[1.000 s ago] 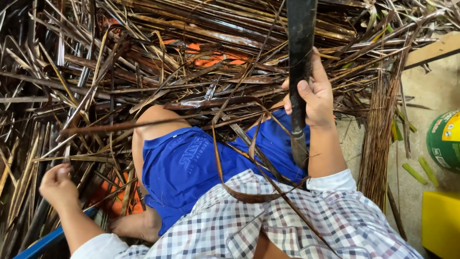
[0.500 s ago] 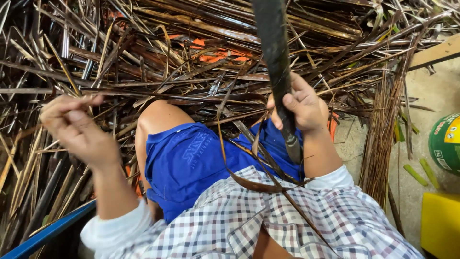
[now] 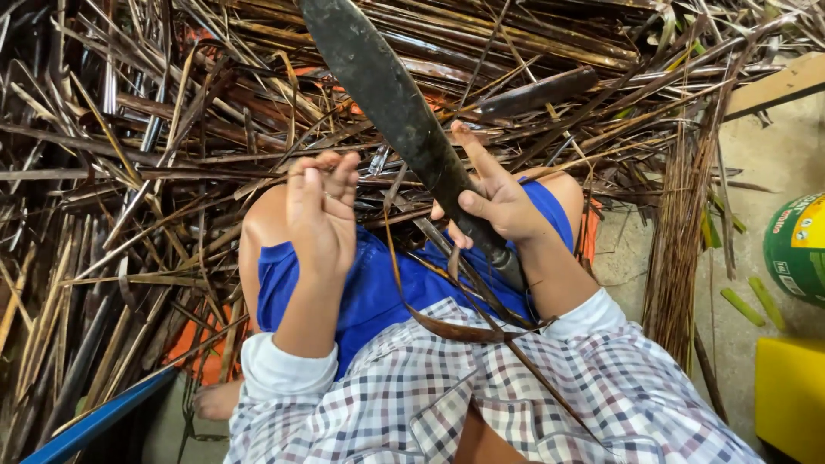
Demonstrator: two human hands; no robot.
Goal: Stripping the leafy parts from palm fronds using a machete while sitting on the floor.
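Blade and grip of a long dark knife (image 3: 404, 120) are being shown slanting from the top of the view down toward the person's lap. The blade is broad, dull and blackened, with a mottled, worn face and a slightly paler edge; it is narrowing toward the handle, which is being hidden largely inside the right hand (image 3: 494, 206). That hand is being kept wrapped around the handle, with the forefinger stretched along the back of the blade and the thumb pressed across the grip.

The left hand (image 3: 320, 215) is being held up over the left knee, palm toward the camera, fingers loosely curled and close together; nothing can be seen gripped in it, though a thin strand may be passing at the fingertips, and this cannot be told for sure. A thin brown strip (image 3: 455, 326) is being seen curving in a loop below the knife across the blue shorts (image 3: 378, 292) and onto the checked shirt (image 3: 481, 395).

Beyond the knees a thick heap of dry brown stalks (image 3: 137, 146) is being spread over the floor. At the right edge, a green and yellow round object (image 3: 795, 249) and a yellow box (image 3: 789, 395) are being shown, well apart from the hands.
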